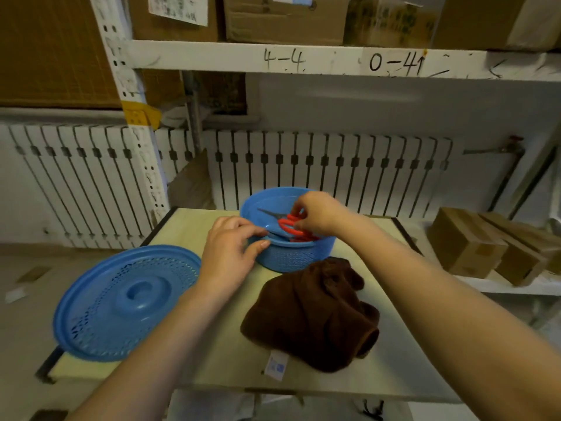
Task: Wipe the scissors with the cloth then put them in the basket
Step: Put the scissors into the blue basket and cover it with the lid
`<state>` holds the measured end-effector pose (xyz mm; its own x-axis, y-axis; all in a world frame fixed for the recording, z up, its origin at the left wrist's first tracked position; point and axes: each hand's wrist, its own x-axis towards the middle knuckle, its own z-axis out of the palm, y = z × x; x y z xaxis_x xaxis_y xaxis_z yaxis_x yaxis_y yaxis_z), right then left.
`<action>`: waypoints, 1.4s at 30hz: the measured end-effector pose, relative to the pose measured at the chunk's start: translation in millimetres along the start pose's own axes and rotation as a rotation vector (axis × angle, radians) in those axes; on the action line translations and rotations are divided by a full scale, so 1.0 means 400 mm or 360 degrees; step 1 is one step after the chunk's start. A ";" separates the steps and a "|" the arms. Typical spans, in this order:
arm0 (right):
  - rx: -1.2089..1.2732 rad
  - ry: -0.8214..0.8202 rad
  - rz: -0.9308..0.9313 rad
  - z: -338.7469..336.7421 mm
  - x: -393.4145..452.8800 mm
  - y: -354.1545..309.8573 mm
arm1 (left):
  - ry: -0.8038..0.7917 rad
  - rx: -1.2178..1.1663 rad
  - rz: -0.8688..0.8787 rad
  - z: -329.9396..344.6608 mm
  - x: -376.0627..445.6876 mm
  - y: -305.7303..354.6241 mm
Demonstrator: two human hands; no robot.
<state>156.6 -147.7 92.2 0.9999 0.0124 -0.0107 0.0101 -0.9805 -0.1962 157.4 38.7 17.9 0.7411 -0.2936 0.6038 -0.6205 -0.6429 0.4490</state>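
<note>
Pinching the scissors (pixel 283 221) over the basket (pixel 291 256), right hand (pixel 318 212) points blades left; left hand (pixel 233 253) grips the rim.

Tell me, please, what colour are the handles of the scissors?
Red, seen in the head view: the scissors.

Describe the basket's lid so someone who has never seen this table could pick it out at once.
Start at the pale table in front of the white radiator. On its near left corner, overhanging the edge, lies the lid, a wide, round, blue plastic disc left of the brown cloth. Unlike the deep blue basket farther back, it lies flat, with a perforated rim and a round recessed knob in its centre.
</note>
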 end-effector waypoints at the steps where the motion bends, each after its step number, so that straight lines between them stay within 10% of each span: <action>1: -0.0041 -0.0088 0.0011 0.011 0.013 -0.006 | -0.0005 0.0002 -0.0008 0.000 0.002 0.003; 21: -0.0248 -0.0355 0.0056 0.062 0.086 -0.001 | 0.0000 0.0033 -0.0025 0.024 0.008 0.034; 31: 0.0555 0.0913 0.0421 0.017 -0.012 0.201 | -0.0190 0.0154 0.0131 0.070 0.048 0.148; 42: 0.0133 0.0094 0.0939 0.134 -0.065 0.355 | -0.0283 0.0307 0.0119 0.153 0.064 0.217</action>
<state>131.5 -277.0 12.2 0.8354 -0.5426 -0.0875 -0.5456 -0.7999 -0.2500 138.1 -67.9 32.0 0.7392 -0.4540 0.4975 -0.6274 -0.7326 0.2637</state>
